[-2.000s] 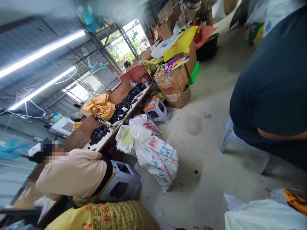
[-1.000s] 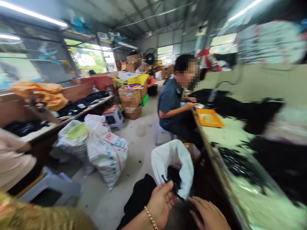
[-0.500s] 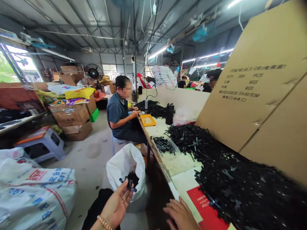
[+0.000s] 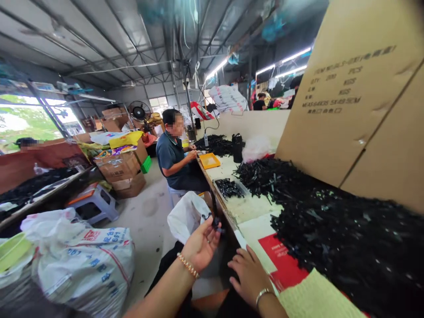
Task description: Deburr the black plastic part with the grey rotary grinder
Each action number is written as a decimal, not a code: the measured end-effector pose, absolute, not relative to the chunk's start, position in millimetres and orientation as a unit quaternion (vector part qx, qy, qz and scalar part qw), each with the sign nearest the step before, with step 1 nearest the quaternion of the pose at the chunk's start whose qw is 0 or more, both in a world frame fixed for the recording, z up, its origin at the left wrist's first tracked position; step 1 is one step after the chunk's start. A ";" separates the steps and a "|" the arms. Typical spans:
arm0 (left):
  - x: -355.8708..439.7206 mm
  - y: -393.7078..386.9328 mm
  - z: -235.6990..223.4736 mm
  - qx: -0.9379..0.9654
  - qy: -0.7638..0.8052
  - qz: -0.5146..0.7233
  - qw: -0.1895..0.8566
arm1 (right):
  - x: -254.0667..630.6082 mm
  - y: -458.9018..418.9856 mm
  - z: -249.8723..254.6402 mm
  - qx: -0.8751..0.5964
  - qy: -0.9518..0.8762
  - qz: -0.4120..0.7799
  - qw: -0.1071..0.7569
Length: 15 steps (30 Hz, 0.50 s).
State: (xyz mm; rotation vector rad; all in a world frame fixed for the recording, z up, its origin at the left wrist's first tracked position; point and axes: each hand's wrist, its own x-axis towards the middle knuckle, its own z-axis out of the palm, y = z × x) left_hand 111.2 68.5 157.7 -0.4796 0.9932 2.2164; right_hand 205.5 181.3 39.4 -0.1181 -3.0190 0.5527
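Observation:
My left hand (image 4: 199,244), with a bead bracelet at the wrist, is raised beside the table edge and pinches a few small black plastic parts (image 4: 217,222) at its fingertips. My right hand (image 4: 249,277), wearing a metal bangle, rests palm down at the table's near edge, holding nothing. A big heap of black plastic parts (image 4: 334,229) covers the table to the right. A white plastic bag (image 4: 187,214) hangs open just beyond my left hand.
A seated person (image 4: 175,157) works further along the table by an orange tray (image 4: 209,160). Tall cardboard sheets (image 4: 351,97) stand behind the heap. White woven sacks (image 4: 86,265), a stool (image 4: 96,201) and cardboard boxes (image 4: 121,170) sit on the floor to the left.
The view has swung from the floor and sacks to the worktable. My left hand rose toward the table edge with the black parts; my right hand moved onto the table's near edge.

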 end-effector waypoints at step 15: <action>123.6 120.7 157.4 -0.080 0.464 0.806 0.358 | 214.0 185.0 43.2 -0.020 -0.979 0.195 0.048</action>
